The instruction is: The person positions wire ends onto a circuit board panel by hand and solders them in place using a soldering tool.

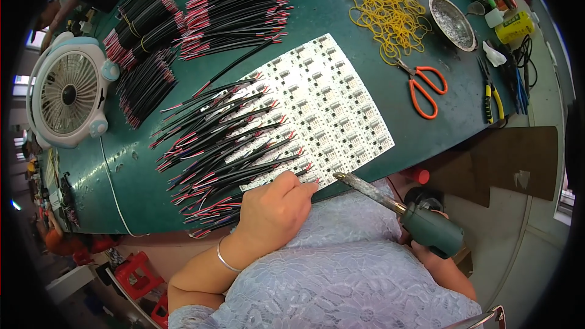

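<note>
My left hand (277, 207) is closed in a pinch at the near edge of a white circuit board panel (329, 103), on a black cable with thin red wire ends; the fingers hide most of it. My right hand (426, 253) grips a soldering iron (429, 228) with a dark green handle, which partly covers the fingers. The iron's tip is at the panel's near edge, just right of my left fingertips. Several black cables (225, 140) with red and white stripped ends lie across the panel's left part, their ends along one column of small boards.
Bundles of black cables (237, 12) lie at the far left, beside a white fan (69, 94). Yellow rubber bands (390, 12), a metal dish (453, 23), orange-handled scissors-like cutters (426, 88) and yellow-black pliers (489, 94) lie on the right. A red stool (137, 274) stands beyond the table's near-left edge.
</note>
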`<state>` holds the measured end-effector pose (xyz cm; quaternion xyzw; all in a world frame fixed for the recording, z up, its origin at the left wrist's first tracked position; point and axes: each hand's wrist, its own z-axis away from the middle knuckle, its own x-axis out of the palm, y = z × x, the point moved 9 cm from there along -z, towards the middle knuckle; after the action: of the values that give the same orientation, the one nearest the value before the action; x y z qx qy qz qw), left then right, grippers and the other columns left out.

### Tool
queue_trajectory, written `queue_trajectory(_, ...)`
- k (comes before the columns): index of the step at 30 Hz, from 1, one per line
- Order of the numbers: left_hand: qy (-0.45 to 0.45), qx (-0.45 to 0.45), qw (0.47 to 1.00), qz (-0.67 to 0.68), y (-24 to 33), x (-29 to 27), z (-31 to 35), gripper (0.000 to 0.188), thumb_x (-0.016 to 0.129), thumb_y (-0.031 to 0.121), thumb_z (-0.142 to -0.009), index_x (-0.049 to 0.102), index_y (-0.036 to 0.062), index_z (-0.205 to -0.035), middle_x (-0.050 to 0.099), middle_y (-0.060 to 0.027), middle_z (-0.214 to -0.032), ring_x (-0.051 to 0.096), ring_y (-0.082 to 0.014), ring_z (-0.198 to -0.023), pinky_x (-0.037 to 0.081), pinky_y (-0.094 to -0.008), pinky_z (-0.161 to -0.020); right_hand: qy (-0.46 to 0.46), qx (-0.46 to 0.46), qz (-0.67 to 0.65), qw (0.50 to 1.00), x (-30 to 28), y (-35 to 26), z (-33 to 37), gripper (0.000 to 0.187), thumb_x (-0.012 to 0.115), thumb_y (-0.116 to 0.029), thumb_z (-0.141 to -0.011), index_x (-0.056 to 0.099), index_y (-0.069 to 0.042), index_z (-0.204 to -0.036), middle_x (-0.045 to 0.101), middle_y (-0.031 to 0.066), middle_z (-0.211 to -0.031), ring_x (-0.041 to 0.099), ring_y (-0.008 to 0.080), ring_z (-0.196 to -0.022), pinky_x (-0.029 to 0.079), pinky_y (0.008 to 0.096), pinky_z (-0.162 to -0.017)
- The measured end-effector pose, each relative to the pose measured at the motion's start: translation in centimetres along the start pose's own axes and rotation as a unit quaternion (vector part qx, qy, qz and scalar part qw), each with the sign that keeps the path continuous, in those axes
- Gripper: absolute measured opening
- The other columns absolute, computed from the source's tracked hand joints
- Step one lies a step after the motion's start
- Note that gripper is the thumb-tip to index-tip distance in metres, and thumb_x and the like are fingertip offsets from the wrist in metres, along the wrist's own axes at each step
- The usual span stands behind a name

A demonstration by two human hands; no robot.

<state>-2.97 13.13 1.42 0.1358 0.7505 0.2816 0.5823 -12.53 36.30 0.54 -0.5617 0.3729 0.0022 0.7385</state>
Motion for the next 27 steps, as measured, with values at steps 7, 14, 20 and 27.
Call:
queue_trajectory(7,-0.005,-0.015,1.000,0.024,-0.1,-0.1,-0.3,0.016,0.072,0.003,-0.073,0.071,0.0089,-0.087,0.057,-0.0032,-0.072,0.057,-0.0185,-0.054,0.045,-0.0292,-0.045,-0.002,-0.031,-0.080,0.996,0.9,0.4,-0.5,0.016,0.054,-0.007,-0.081,0.062,0.001,-0.093,0.064,0.0116,-0.086,0.061,0.0201,-0.064,0.050,0.0320,-0.059)
queue_trajectory(14,-0.045,-0.032,0.997,0.058,-0.6,0.1,-0.7,0.015,0.070,0.003,-0.075,0.071,0.0093,-0.088,0.057,-0.0037,-0.074,0.058,-0.0186,-0.058,0.046,-0.0290,-0.049,-0.001,-0.029,-0.067,0.997,0.6,0.2,-0.8,0.020,0.066,-0.008,-0.077,0.067,-0.004,-0.097,0.068,0.0098,-0.091,0.066,0.0268,-0.078,0.051,0.0357,-0.070)
queue_trajectory(20,-0.054,-0.033,0.996,0.064,-0.7,0.3,-0.7,0.015,0.070,0.003,-0.075,0.072,0.0095,-0.089,0.058,-0.0037,-0.075,0.059,-0.0191,-0.060,0.047,-0.0293,-0.052,0.016,-0.098,0.035,0.994,0.2,-1.6,-1.0,0.020,0.066,-0.007,-0.077,0.068,-0.004,-0.097,0.068,0.0103,-0.093,0.066,0.0271,-0.079,0.052,0.0359,-0.071)
queue_trajectory(27,-0.068,-0.037,0.995,0.070,-0.6,0.4,-0.7,0.016,0.069,0.002,-0.075,0.072,0.0098,-0.090,0.058,-0.0035,-0.075,0.059,-0.0191,-0.061,0.047,-0.0291,-0.052,0.002,-0.102,0.037,0.994,0.5,-1.4,-0.8,0.023,0.067,-0.008,-0.074,0.068,-0.005,-0.097,0.068,0.0090,-0.092,0.066,0.0271,-0.079,0.051,0.0361,-0.071)
